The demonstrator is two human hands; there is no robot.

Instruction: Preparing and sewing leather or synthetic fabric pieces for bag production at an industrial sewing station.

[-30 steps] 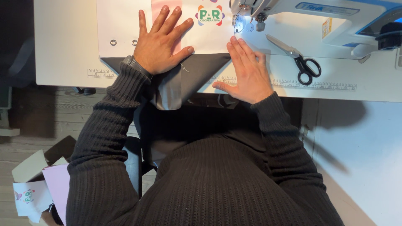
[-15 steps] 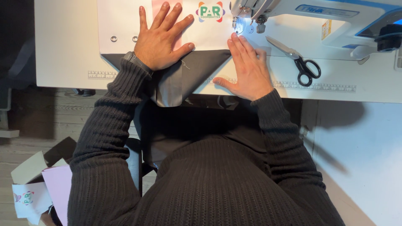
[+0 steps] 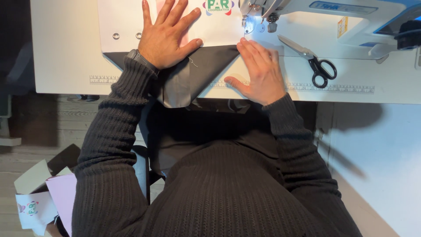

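Observation:
A white banner piece (image 3: 127,24) with a coloured round logo and two metal eyelets lies on the sewing table, joined to dark grey fabric (image 3: 193,74) that hangs over the table's front edge. My left hand (image 3: 166,37) lies flat, fingers spread, on the white piece and the grey seam. My right hand (image 3: 258,72) presses flat on the table beside the grey fabric's right corner, fingertips close to the needle area (image 3: 249,24) of the sewing machine. Neither hand grips anything.
The white sewing machine (image 3: 351,17) spans the upper right. Black-handled scissors (image 3: 311,59) lie on the white table (image 3: 61,48), which has a printed ruler (image 3: 333,88) along its front. An open cardboard box (image 3: 39,197) with paper and pink sheets sits on the floor at lower left.
Both hands have slid a little farther away toward the machine, carrying the white piece and grey fabric with them. The scissors have stayed put.

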